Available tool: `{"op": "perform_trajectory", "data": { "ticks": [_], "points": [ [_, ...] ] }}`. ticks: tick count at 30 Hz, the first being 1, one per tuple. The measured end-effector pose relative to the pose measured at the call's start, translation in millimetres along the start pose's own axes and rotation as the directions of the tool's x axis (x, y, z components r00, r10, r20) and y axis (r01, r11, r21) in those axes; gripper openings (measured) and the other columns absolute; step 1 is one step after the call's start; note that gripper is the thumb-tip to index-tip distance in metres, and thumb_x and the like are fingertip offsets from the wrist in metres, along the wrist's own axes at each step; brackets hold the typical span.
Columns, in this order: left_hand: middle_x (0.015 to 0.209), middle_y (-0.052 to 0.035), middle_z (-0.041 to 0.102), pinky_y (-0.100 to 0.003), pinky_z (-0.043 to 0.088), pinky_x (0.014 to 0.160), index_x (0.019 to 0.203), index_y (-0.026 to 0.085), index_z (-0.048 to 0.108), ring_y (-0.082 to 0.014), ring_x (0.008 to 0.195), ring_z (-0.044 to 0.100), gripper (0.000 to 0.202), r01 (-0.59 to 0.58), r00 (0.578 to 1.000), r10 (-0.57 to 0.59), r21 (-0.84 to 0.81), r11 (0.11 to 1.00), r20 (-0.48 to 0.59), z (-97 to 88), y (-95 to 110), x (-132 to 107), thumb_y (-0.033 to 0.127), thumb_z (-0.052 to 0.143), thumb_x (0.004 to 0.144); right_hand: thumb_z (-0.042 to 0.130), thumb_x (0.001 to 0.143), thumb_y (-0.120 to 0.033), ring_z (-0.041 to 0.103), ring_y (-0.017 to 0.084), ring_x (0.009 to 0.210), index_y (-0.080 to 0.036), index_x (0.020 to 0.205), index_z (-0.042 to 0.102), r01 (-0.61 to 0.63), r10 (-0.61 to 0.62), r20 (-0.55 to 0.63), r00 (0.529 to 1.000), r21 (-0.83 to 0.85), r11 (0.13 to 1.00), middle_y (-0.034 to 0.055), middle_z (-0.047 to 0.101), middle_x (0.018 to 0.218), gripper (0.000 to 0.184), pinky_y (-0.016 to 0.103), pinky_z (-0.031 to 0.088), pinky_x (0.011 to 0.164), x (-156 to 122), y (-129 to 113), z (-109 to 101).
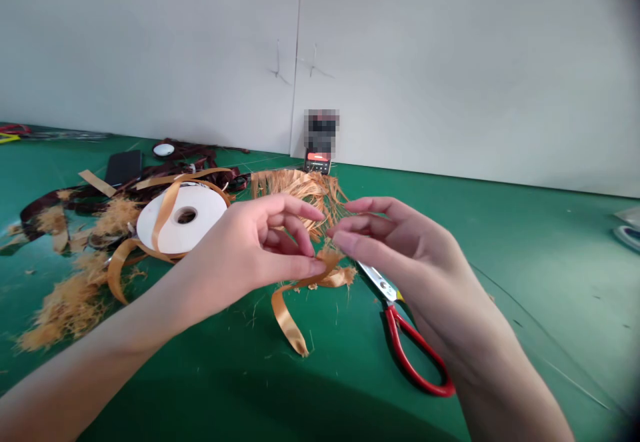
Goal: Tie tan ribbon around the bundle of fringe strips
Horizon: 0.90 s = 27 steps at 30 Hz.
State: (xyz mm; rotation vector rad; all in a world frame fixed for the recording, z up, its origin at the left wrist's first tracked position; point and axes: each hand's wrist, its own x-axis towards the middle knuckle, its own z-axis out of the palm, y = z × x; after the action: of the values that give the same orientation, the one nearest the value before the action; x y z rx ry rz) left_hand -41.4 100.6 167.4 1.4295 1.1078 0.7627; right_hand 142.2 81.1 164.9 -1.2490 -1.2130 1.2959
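Observation:
My left hand (270, 242) pinches a strip of golden satin ribbon (287, 319) between thumb and fingers. The strip's top end is frayed into loose threads, and its lower end curls down toward the table. Close beside that frayed end, my right hand (400, 242) has its thumb against its fingertips; whatever may be between them is too fine to make out. Under my right hand lie scissors (417, 355) with red handles, partly covered. Another frayed ribbon piece (340, 277) rests just below my fingers. Behind the hands spreads a fringe of frayed golden ribbon (280, 183).
At left stands a white spool (150, 219) of golden ribbon. Fluffy thread piles (65, 309), dark brown ribbon (40, 205) and a black flat object (124, 167) lie around it. A phone (320, 142) leans on the white wall (450, 62) behind the green table (225, 375).

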Motion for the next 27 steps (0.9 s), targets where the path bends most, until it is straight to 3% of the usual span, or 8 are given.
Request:
{"op": "perform_trajectory", "data": {
  "ticks": [4,10,17,21,27],
  "points": [
    [0.069,0.0075,0.063,-0.014,0.05,0.056,0.1,0.022,0.063,-0.007,0.061,0.062,0.036,0.002,1.0,-0.002,0.017,1.0,0.011,1.6,0.8,1.9,0.019,0.08,0.068,0.081,0.068,-0.03,0.068,0.014,0.074,-0.019,0.095,0.06,-0.033,0.039,0.157,0.987,-0.037,0.999,0.0013,0.073,0.08,0.036,0.025,0.056,0.067,0.7,-0.6,0.2],
    [0.068,0.008,0.063,-0.013,0.05,0.058,0.099,0.023,0.063,-0.0065,0.062,0.062,0.036,0.011,1.0,-0.011,0.05,0.999,0.005,0.3,2.8,1.1,0.017,0.08,0.067,0.081,0.069,-0.024,0.066,0.01,0.068,-0.018,0.094,0.06,-0.051,0.048,0.072,0.996,0.031,0.998,-0.0001,0.074,0.075,0.033,0.02,0.053,0.062,4.4,0.4,-0.7],
    [0.072,0.0057,0.063,-0.017,0.051,0.06,0.099,0.024,0.065,-0.0091,0.065,0.062,0.034,-0.009,1.0,0.01,0.041,0.999,-0.017,-3.7,-0.8,-0.1,0.024,0.081,0.069,0.078,0.068,-0.016,0.065,0.011,0.07,-0.018,0.096,0.061,-0.025,0.028,-0.036,0.999,0.09,0.996,-0.0017,0.072,0.074,0.032,0.023,0.05,0.068,-1.5,-3.7,0.7],
    [0.086,-0.0003,0.066,-0.024,0.054,0.07,0.104,0.023,0.064,-0.0149,0.081,0.065,0.032,-0.091,0.995,0.091,-0.004,0.996,-0.047,-3.3,-7.4,0.4,0.029,0.076,0.076,0.077,0.071,-0.021,0.065,0.012,0.075,-0.019,0.096,0.06,-0.034,0.036,-0.02,0.999,0.089,0.995,-0.0009,0.071,0.077,0.03,0.025,0.05,0.072,-1.4,-3.2,-0.5],
    [0.109,-0.0041,0.062,-0.022,0.053,0.076,0.116,0.022,0.059,-0.0157,0.099,0.06,0.034,-0.135,0.99,0.132,-0.101,0.986,-0.043,2.1,-11.7,0.7,0.025,0.068,0.083,0.076,0.073,-0.02,0.061,0.009,0.068,-0.018,0.094,0.058,-0.029,0.022,0.078,0.997,0.098,0.995,-0.0027,0.066,0.074,0.028,0.021,0.048,0.064,3.6,3.4,-3.2]
  ]
}}
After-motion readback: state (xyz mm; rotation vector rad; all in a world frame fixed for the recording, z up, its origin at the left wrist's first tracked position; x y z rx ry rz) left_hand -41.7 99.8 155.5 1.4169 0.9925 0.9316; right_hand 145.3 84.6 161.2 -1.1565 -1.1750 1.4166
